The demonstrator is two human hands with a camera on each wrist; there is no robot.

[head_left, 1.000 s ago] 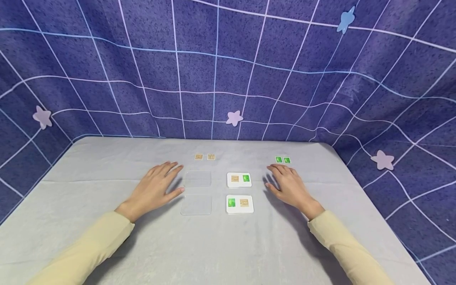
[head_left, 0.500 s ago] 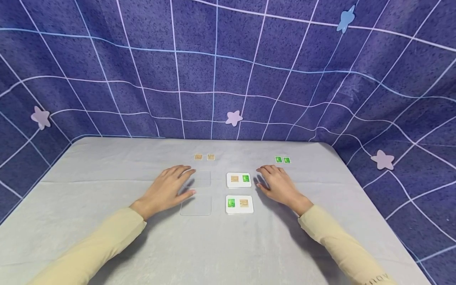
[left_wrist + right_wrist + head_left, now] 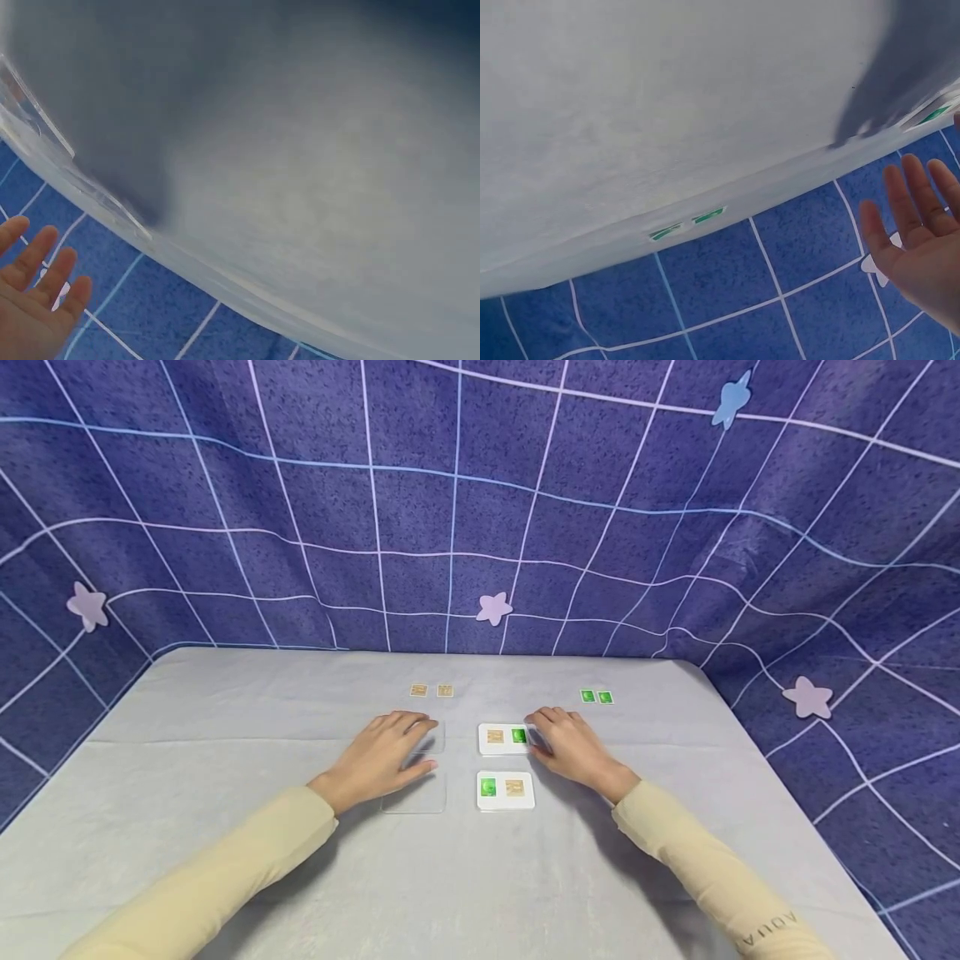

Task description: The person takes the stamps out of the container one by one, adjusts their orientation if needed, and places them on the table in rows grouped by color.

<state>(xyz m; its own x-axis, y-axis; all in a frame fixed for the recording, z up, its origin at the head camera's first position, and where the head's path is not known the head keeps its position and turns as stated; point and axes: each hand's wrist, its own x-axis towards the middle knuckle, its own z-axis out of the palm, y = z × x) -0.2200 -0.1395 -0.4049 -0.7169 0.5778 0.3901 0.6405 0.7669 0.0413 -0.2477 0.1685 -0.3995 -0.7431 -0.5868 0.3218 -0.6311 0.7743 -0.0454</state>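
My left hand (image 3: 378,758) hovers over two clear rounded plates, its fingers spread and partly covering the upper clear plate (image 3: 437,742). The lower clear plate (image 3: 420,797) shows below the thumb. At the right, my right hand (image 3: 573,752) holds nothing, fingertips right at the right edge of the upper white card (image 3: 507,737). That card bears a brown stamp (image 3: 495,737) and a green stamp (image 3: 519,736). Nearer to me lies the lower white card (image 3: 501,802), green stamp on the left, brown on the right. Both wrist views show loosely extended fingers and no held object.
Two loose brown stamps (image 3: 445,691) lie toward the back of the grey cloth-covered table (image 3: 480,877). A pair of loose green stamps (image 3: 587,697) sits at the back right. Behind the table hangs a blue grid-patterned curtain (image 3: 420,510) with stars.
Both hands have moved inward: the left rightward over the clear plates, the right leftward to the upper white card's edge. Cards, plates and stamps have stayed in place.
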